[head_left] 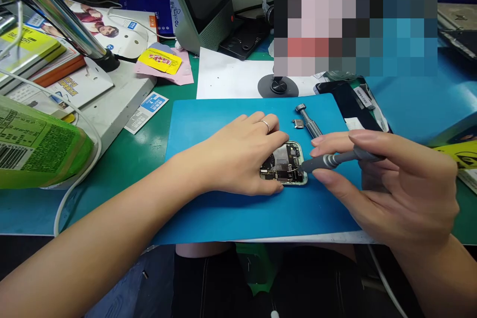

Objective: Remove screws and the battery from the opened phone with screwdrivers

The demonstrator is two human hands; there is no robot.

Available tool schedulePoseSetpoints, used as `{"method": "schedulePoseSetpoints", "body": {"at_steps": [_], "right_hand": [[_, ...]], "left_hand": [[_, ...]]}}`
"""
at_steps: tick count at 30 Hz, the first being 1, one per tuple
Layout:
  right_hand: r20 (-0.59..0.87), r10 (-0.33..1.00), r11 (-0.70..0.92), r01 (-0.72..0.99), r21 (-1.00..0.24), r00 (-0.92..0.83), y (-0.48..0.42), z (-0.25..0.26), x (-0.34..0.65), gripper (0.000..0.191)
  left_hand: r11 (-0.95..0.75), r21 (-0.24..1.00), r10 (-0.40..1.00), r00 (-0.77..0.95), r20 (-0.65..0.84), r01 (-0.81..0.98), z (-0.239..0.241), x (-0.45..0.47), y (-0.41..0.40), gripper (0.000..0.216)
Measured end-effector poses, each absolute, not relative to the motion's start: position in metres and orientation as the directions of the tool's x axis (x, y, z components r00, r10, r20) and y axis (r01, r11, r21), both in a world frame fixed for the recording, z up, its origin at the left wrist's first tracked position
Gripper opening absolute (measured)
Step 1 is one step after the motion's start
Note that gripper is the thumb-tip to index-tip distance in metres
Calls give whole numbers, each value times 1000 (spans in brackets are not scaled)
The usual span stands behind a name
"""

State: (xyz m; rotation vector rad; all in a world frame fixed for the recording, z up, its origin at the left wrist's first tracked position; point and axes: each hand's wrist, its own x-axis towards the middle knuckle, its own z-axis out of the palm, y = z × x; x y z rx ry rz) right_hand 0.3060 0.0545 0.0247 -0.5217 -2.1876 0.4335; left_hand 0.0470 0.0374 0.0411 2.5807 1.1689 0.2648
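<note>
An opened phone lies on the blue mat, its circuit board and connectors bare. My left hand rests over its left part, thumb along the near edge and fingers over the far edge, hiding that end. Between the thumb and fingers of my right hand is a grey screwdriver, its tip down at the board's right side. A second grey screwdriver lies just beyond, beside a small metal part.
Beyond the mat stand a round black disc on white paper and a monitor. A dark phone screen lies at back right. Boxes, a lamp pole, a green-wrapped pack and a white cable occupy the left.
</note>
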Motion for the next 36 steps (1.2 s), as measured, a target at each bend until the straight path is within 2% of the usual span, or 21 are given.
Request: {"method": "schedulePoseSetpoints", "body": {"at_steps": [12,18,24,30,36], "right_hand": [[644,486,864,216,-455,-590,54,31,301,89],[614,539,835,273,-477,-576,49,30,303,88],[679,468,876,200,-438,-565,55,32,298,89],[608,547,819,217,-531,-576,49,37,301,86],[660,503,861,260,-437,-557,53,40,296,86]], "left_hand": [[-626,341,755,655,38,701,41,46,37,54],[-627,348,754,655,48,696,40,46,37,51],[-628,345,754,656,46,698,41,46,38,52],[-628,346,754,655,49,697,41,45,37,53],[-631,344,752,657,50,696,41,46,38,52]]}}
